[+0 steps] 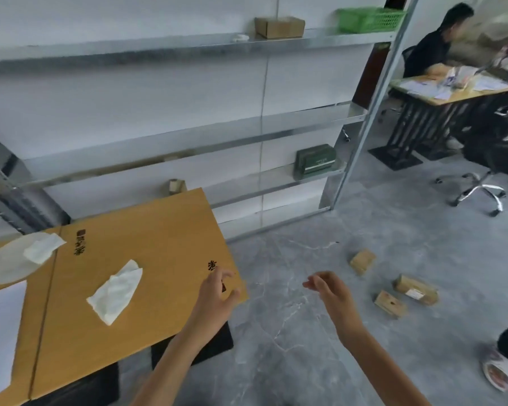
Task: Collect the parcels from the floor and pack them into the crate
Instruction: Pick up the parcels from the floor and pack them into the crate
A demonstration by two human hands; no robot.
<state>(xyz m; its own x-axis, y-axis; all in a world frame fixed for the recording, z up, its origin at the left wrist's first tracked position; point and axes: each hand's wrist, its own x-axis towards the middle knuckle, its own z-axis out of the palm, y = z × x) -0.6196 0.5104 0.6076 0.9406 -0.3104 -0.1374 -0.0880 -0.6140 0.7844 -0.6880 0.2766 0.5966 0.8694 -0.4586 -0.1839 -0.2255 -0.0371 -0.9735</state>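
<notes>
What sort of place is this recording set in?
Probably a small stockroom or parcel office: metal shelving holding a cardboard box and a green basket, small parcels lying on the grey floor, and a paper-covered desk at the back.

Three brown parcels (393, 282) lying on grey floor (305, 332).

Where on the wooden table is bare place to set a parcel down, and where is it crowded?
Bare wood lies between the crumpled tissue and the far edge of the table, and near the left hand. The left end is crowded: white disc, second tissue, white paper.
</notes>
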